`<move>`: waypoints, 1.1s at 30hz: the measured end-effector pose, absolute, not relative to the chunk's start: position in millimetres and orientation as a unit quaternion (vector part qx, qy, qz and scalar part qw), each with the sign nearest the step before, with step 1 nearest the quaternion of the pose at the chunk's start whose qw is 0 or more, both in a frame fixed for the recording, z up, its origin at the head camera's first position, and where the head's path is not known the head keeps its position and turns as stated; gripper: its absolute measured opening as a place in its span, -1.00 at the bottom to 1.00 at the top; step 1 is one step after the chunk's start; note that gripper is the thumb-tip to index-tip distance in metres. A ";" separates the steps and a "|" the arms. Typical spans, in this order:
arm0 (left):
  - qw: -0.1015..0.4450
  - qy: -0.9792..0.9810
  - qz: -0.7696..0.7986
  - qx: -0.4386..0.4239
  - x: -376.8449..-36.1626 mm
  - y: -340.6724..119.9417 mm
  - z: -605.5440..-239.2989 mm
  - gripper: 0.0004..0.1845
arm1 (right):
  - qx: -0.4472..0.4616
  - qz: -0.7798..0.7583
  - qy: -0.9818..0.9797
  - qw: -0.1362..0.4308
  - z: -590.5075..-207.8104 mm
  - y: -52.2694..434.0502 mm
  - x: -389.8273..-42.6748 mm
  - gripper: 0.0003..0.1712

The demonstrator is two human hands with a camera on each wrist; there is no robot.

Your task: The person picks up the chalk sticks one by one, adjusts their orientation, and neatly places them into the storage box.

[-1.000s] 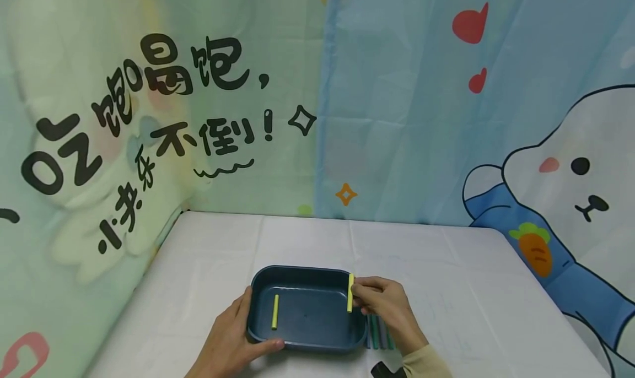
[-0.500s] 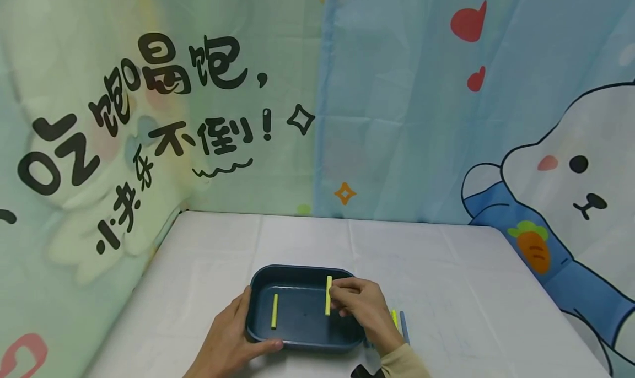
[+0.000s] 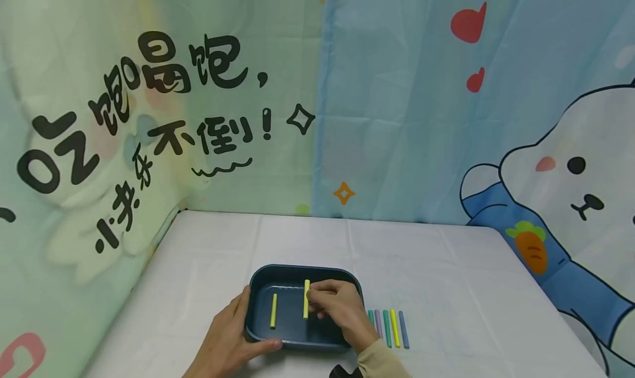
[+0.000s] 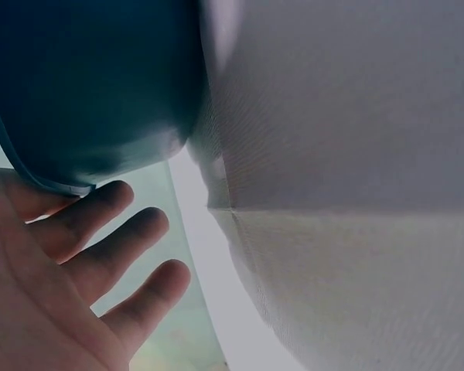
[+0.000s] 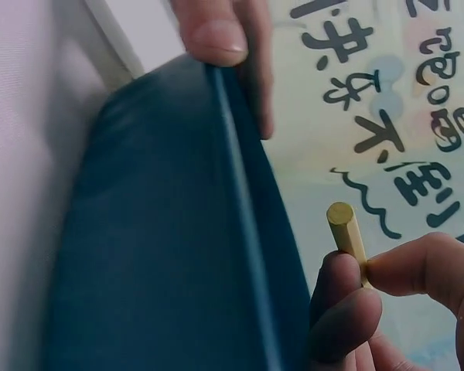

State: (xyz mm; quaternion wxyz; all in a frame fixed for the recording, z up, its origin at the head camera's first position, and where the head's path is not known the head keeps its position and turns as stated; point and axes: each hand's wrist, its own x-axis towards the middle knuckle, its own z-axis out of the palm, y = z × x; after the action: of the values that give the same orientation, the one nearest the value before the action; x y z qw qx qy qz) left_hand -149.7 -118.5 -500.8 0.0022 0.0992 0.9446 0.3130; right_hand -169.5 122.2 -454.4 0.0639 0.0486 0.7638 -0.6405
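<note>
In the head view a dark blue rectangular tray [image 3: 324, 334] stands on the white-covered table. My left hand [image 3: 232, 334] holds its left near corner, thumb at the near rim and fingers along the left side; in the left wrist view several fingers [image 4: 143, 297] spread loosely below the rim. Over the tray, my right hand [image 3: 339, 309] pinches a slim yellow stick [image 3: 306, 299] between thumb and fingers, the stick roughly lengthwise away from me. Its flat round end [image 5: 340, 214] faces the right wrist camera. Another yellow stick [image 3: 274, 311] lies inside the tray, toward its left.
Right of the tray several sticks lie side by side on the table: green [image 3: 387, 328], purple [image 3: 378, 323], yellow [image 3: 394, 328] and blue [image 3: 404, 329]. A black object [image 3: 344, 371] shows at the right cuff. Printed curtains [image 3: 397, 119] hang behind the table.
My right hand has carried the pinched yellow stick leftward from the tray's right rim to above its middle, uncovering the row of sticks at right. The left hand and tray hold nearly still.
</note>
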 end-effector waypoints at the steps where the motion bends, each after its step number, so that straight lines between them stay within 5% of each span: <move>1: 0.002 0.945 0.312 0.100 -149.7 -118.3 -500.6 0.46 | 0.046 -0.638 0.765 0.067 -455.5 120.5 -170.1 -0.62; 33: 0.008 0.948 0.303 0.098 -148.8 -115.7 -500.2 0.42 | 0.057 -0.568 0.818 0.077 -475.1 80.6 -189.8 -0.84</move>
State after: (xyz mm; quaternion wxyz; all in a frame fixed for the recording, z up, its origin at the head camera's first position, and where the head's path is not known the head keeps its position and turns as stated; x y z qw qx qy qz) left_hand -148.8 -115.7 -500.2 0.0082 0.0977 0.9479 0.3031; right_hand -189.8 80.6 -475.1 0.0766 0.0568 0.8176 -0.5678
